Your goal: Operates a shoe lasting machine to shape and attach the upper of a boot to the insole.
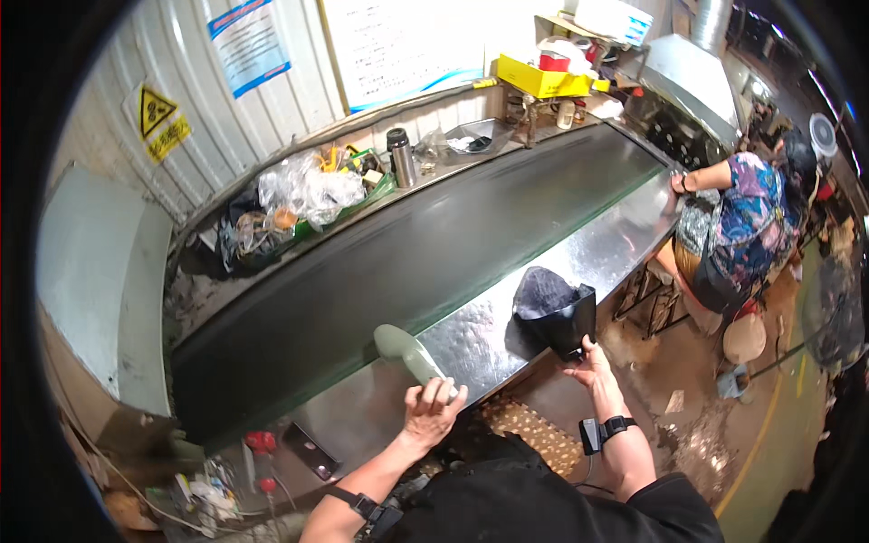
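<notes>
My left hand is closed around the narrow end of a pale green shoe last. Its rounded end points away from me, over the inner edge of the metal ledge. To the right, my right hand grips the lower edge of a black boot upper, thumb and fingers on its near side. Grey fuzzy lining shows at the upper's far side. The upper is over the ledge; whether it rests on the metal I cannot tell. Last and upper are apart.
A dark conveyor belt runs beyond the ledge. A phone and red-handled tool lie at left. Along the wall are plastic bags, a thermos and a yellow box. A co-worker sits at far right.
</notes>
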Demonstrator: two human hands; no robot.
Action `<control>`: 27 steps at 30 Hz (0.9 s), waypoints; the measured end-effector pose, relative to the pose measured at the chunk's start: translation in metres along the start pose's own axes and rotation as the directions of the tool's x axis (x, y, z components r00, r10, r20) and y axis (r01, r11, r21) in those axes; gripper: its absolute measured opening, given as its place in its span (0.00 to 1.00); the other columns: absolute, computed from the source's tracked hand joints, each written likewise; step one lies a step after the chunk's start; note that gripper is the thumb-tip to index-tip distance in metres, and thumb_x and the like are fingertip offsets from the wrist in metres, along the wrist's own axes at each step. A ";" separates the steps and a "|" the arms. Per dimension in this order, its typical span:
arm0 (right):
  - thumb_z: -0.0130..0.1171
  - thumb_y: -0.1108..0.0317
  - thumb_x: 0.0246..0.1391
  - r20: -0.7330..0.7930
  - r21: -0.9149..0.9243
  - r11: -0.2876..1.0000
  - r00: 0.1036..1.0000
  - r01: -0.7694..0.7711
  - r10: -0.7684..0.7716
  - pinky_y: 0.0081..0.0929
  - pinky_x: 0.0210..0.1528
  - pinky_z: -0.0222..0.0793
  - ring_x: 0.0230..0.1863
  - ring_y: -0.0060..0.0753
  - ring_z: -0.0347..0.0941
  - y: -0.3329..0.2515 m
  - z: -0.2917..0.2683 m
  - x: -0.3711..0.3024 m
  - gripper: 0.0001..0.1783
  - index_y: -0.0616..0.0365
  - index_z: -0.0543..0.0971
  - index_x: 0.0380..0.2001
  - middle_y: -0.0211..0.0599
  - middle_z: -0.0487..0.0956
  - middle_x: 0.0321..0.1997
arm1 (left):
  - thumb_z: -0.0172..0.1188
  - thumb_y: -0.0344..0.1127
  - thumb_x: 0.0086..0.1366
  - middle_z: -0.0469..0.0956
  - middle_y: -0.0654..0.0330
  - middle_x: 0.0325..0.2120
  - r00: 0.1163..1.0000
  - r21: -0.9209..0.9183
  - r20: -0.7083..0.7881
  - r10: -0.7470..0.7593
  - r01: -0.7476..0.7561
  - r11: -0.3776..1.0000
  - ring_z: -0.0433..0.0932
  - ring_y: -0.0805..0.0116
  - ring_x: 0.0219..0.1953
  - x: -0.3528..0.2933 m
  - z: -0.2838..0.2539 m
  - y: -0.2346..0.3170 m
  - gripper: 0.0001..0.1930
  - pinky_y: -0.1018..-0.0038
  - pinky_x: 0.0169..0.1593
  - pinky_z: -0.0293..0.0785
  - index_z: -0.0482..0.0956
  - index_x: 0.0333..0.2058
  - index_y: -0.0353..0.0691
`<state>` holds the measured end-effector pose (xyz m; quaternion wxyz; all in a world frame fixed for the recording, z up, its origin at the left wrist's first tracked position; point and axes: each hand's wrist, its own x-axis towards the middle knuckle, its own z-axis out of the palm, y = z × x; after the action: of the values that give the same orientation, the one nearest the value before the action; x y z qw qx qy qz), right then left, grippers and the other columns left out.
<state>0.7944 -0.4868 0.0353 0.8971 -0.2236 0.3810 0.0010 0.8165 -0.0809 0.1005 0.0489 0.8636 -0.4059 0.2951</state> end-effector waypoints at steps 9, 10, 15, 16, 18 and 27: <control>0.49 0.68 0.68 0.301 -0.381 0.809 0.887 0.448 -0.350 0.54 0.62 0.67 0.65 0.40 0.66 0.017 0.125 -0.130 0.38 0.38 0.45 0.74 0.36 0.69 0.64 | 0.67 0.49 0.61 0.83 0.57 0.38 0.642 -0.737 0.611 -0.464 0.675 -0.036 0.80 0.61 0.44 0.036 -0.029 -0.011 0.15 0.61 0.60 0.66 0.87 0.32 0.43; 0.49 0.71 0.67 0.397 -0.453 0.676 0.811 0.580 -0.429 0.32 0.58 0.72 0.61 0.33 0.69 0.027 0.140 -0.144 0.37 0.46 0.47 0.74 0.41 0.67 0.65 | 0.64 0.53 0.62 0.81 0.54 0.45 0.510 -0.741 0.665 -0.545 0.542 -0.397 0.76 0.60 0.53 0.041 -0.019 -0.027 0.26 0.64 0.62 0.67 0.80 0.49 0.37; 0.72 0.72 0.40 0.956 -0.277 -0.346 0.294 0.896 -0.004 0.46 0.58 0.70 0.33 0.38 0.78 0.082 0.127 -0.168 0.31 0.64 0.77 0.51 0.36 0.81 0.30 | 0.63 0.56 0.63 0.78 0.50 0.44 0.128 -0.307 0.951 -0.282 0.512 -0.802 0.79 0.60 0.42 0.028 -0.008 -0.116 0.35 0.64 0.50 0.76 0.70 0.56 0.31; 0.73 0.71 0.39 0.968 -0.231 -0.365 0.250 0.902 0.007 0.49 0.59 0.69 0.33 0.39 0.78 0.102 0.119 -0.161 0.26 0.62 0.80 0.45 0.36 0.80 0.29 | 0.63 0.56 0.63 0.78 0.50 0.44 0.122 -0.308 0.950 -0.286 0.506 -0.806 0.79 0.60 0.42 0.019 -0.003 -0.125 0.35 0.64 0.50 0.76 0.70 0.56 0.31; 0.74 0.69 0.36 0.985 -0.101 -0.413 0.149 0.905 0.085 0.55 0.62 0.67 0.34 0.39 0.77 0.130 0.101 -0.142 0.22 0.59 0.82 0.40 0.34 0.79 0.29 | 0.66 0.50 0.62 0.82 0.54 0.38 0.043 -0.312 0.938 -0.343 0.533 -0.787 0.80 0.60 0.38 0.010 0.002 -0.137 0.25 0.64 0.46 0.76 0.79 0.46 0.33; 0.79 0.67 0.36 0.901 -0.311 0.005 0.296 0.950 -0.317 0.45 0.67 0.61 0.69 0.49 0.57 0.197 0.111 -0.084 0.67 0.59 0.41 0.71 0.48 0.49 0.73 | 0.67 0.46 0.58 0.83 0.49 0.40 0.218 -0.384 0.381 -0.899 0.921 0.061 0.81 0.55 0.45 -0.004 0.073 -0.159 0.19 0.64 0.51 0.74 0.84 0.44 0.41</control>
<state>0.7764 -0.2512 0.0815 0.5788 -0.7779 -0.1568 -0.1877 0.9646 0.0039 0.0627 0.4547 0.8745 0.1602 0.0529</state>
